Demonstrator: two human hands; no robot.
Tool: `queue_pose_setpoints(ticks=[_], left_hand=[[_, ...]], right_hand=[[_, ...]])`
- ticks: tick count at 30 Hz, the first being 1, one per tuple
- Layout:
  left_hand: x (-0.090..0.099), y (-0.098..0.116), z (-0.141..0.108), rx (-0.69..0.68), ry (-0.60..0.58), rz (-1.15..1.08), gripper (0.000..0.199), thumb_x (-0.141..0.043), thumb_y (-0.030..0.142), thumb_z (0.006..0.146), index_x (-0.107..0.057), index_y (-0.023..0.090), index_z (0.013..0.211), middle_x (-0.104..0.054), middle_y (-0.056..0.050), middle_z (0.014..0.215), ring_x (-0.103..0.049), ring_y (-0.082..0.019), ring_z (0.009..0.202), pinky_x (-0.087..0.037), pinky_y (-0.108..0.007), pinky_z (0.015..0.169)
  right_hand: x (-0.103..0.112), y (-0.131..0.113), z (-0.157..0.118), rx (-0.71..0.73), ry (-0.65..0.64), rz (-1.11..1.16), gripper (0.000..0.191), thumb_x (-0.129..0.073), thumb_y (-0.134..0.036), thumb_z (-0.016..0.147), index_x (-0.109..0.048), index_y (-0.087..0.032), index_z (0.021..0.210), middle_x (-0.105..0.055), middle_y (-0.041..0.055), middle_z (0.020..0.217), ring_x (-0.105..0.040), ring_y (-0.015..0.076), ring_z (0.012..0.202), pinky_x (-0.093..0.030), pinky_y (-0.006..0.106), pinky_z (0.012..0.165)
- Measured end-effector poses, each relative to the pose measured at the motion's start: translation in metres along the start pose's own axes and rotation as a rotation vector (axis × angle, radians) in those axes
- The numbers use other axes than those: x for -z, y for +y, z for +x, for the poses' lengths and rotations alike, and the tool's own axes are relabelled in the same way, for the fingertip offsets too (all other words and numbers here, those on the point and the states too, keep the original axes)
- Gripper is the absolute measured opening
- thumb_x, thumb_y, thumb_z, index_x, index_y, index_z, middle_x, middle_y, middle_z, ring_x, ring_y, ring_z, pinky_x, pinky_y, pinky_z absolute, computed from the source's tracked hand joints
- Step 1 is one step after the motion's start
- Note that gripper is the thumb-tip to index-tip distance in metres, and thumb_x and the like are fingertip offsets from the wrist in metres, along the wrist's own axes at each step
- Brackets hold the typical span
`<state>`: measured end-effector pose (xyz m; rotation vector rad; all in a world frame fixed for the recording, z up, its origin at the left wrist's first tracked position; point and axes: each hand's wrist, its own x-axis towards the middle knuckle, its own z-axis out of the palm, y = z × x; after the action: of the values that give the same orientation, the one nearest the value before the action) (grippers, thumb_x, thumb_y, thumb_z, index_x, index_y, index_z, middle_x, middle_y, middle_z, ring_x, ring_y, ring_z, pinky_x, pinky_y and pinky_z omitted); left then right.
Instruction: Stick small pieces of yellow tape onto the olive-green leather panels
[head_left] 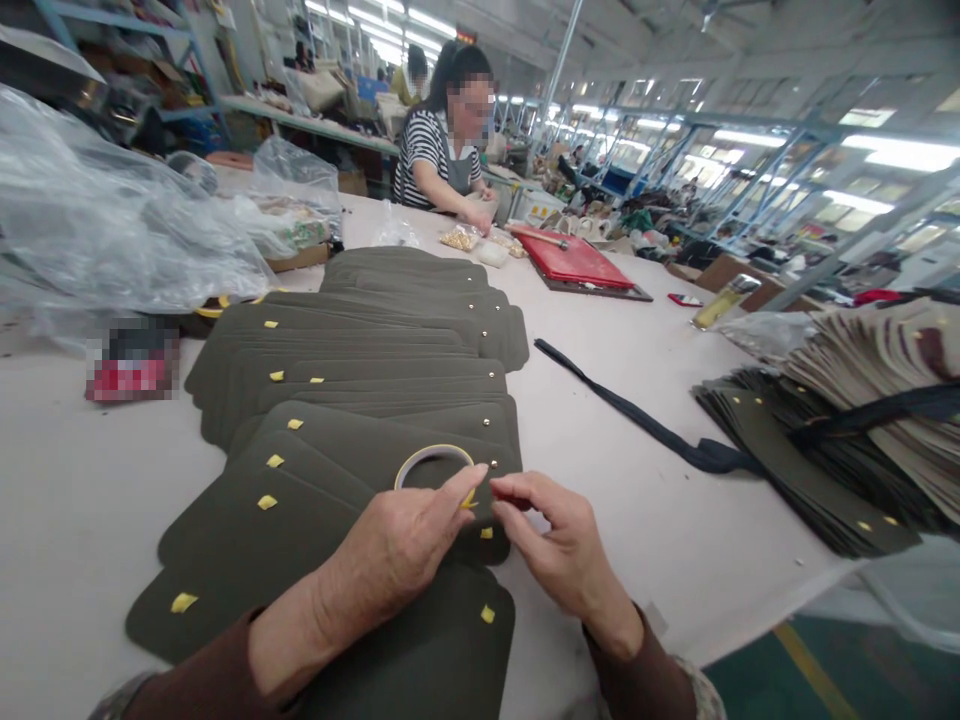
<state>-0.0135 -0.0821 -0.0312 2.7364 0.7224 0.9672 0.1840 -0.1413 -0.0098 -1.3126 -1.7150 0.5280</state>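
My left hand [397,545] is closed around a narrow roll of yellow tape [403,471], with a bit of yellow at the fingertips. Just to its right, my right hand [562,545] has thumb and forefinger pinched close together; whatever they hold is too small to make out. Beneath both hands, overlapping dark olive panels [360,375] with rounded corners fan out across the table. Small yellow tape pieces [184,603] stick to several panels near their left ends, and a few lie toward the right. Small shiny metal studs [486,422] show along the right edges.
Bundled panels [810,470] tied with a black strip [637,408] lie on the right. Clear plastic bags [112,210] heap up at left. Across the table [600,340], a person in stripes [427,150] works beside a red board [574,258] bearing a hammer [536,236]. A bottle [724,303] stands farther right.
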Motion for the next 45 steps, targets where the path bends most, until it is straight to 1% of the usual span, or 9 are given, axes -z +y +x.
queue_pose_setpoints(ticks=[5,12,15,21,24,26,33,39,45], left_hand=[[-0.001,0.005,0.001,-0.015,0.020,0.038,0.031,-0.037,0.023,0.098,-0.040,0.011,0.127,-0.072,-0.004,0.083,-0.068,-0.015,0.065,-0.053,-0.023,0.058],[0.002,0.008,0.003,0.059,-0.048,-0.053,0.017,-0.035,0.021,0.099,-0.050,0.018,0.106,-0.067,0.001,0.076,-0.066,-0.013,0.064,-0.048,-0.022,0.055],[0.003,0.008,0.007,0.072,-0.061,-0.040,0.019,-0.035,0.020,0.098,-0.051,0.020,0.089,-0.061,0.003,0.069,-0.062,-0.012,0.059,-0.045,-0.022,0.052],[0.001,0.007,0.020,0.006,0.020,0.018,0.023,-0.036,0.014,0.096,-0.050,0.020,0.078,-0.051,0.003,0.062,-0.050,-0.011,0.052,-0.036,-0.022,0.048],[-0.001,0.008,0.022,-0.009,0.080,0.000,0.018,-0.039,0.013,0.095,-0.052,0.019,0.083,-0.053,0.003,0.065,-0.051,-0.011,0.056,-0.040,-0.021,0.054],[-0.003,0.007,0.021,0.011,0.024,0.071,0.015,-0.042,0.013,0.094,-0.053,0.019,0.085,-0.055,0.002,0.068,-0.052,-0.013,0.060,-0.042,-0.023,0.057],[-0.013,-0.001,0.013,0.052,-0.287,0.274,0.010,-0.053,0.010,0.086,-0.055,0.020,0.089,-0.057,-0.002,0.081,-0.052,-0.020,0.072,-0.046,-0.030,0.059],[-0.017,-0.003,0.011,0.053,-0.305,0.276,0.011,-0.053,0.010,0.085,-0.054,0.021,0.088,-0.054,-0.002,0.078,-0.050,-0.021,0.071,-0.046,-0.031,0.057],[-0.012,-0.002,0.011,0.059,-0.368,0.255,0.013,-0.052,0.009,0.085,-0.053,0.021,0.089,-0.055,-0.002,0.079,-0.052,-0.021,0.071,-0.044,-0.030,0.058]], right_hand=[[-0.012,-0.006,0.006,0.242,-0.039,-0.095,0.018,-0.052,-0.007,0.088,-0.064,-0.017,0.097,-0.068,0.0078,0.087,-0.063,0.0170,0.082,-0.051,0.028,0.075],[-0.022,0.001,0.005,0.270,0.065,-0.210,0.015,-0.050,-0.006,0.083,-0.060,-0.017,0.078,-0.061,0.0033,0.068,-0.057,0.0141,0.061,-0.046,0.025,0.058],[-0.024,-0.001,0.004,0.172,0.109,-0.190,0.015,-0.051,-0.008,0.081,-0.062,-0.016,0.075,-0.061,0.0028,0.066,-0.057,0.0137,0.058,-0.045,0.024,0.056],[-0.028,0.002,0.010,-0.474,0.106,0.293,0.011,-0.060,-0.024,0.078,-0.062,-0.016,0.071,-0.059,-0.0020,0.052,-0.055,0.0110,0.044,-0.043,0.020,0.043],[-0.023,0.016,0.018,-0.613,0.156,0.427,0.019,-0.067,-0.033,0.073,-0.063,-0.015,0.070,-0.060,-0.0024,0.050,-0.055,0.0102,0.040,-0.045,0.019,0.041],[-0.018,0.026,0.023,-0.668,0.163,0.444,0.026,-0.071,-0.039,0.070,-0.065,-0.013,0.072,-0.062,-0.0008,0.052,-0.056,0.0103,0.040,-0.047,0.020,0.041],[-0.014,0.041,0.026,-0.653,0.058,0.312,0.028,-0.070,-0.040,0.074,-0.071,-0.012,0.079,-0.065,0.0013,0.059,-0.059,0.0108,0.048,-0.052,0.021,0.048],[-0.018,0.037,0.030,-0.493,0.018,-0.037,0.018,-0.060,-0.030,0.082,-0.071,-0.016,0.078,-0.067,0.0017,0.063,-0.059,0.0123,0.049,-0.050,0.021,0.045],[-0.013,0.042,0.031,-0.525,0.016,-0.010,0.024,-0.063,-0.030,0.082,-0.063,-0.018,0.102,-0.060,-0.0051,0.052,-0.058,0.0121,0.043,-0.047,0.020,0.042]])
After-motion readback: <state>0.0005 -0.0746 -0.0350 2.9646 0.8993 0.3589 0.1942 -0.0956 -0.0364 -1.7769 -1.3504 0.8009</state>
